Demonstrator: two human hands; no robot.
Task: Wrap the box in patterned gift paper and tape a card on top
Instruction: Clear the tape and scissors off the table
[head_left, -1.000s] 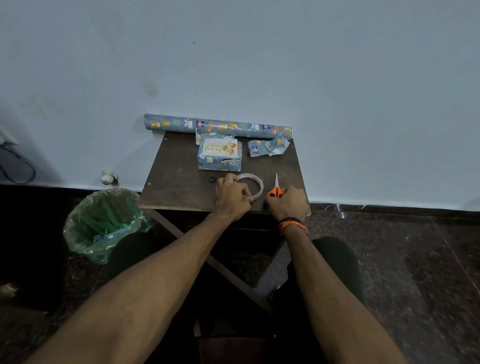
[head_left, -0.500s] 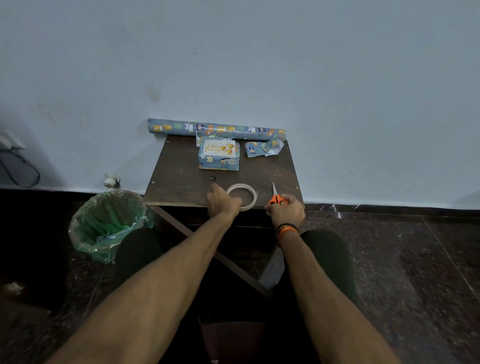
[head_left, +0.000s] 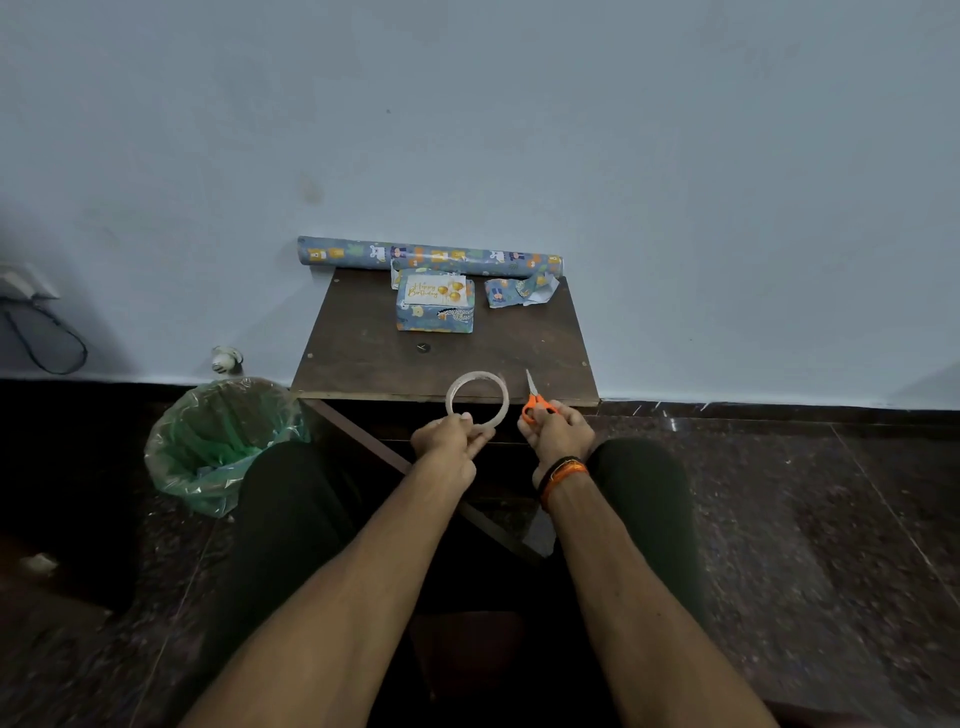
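Tabletop (head_left: 363, 358), brown, standing against the wall. Bin (head_left: 218, 441), green-lined, sitting on the floor beside its left corner. Gift paper roll (head_left: 415, 255) lying along the far edge. Wrapped box (head_left: 435, 317) sitting just before the roll, card (head_left: 435, 290) lying on top. Paper scrap (head_left: 519, 292) lying right of the box. Tape roll (head_left: 477, 399) being pinched by the left hand (head_left: 447, 441) at the near edge. Scissors (head_left: 535, 402), orange-handled, being gripped by the right hand (head_left: 558, 434).
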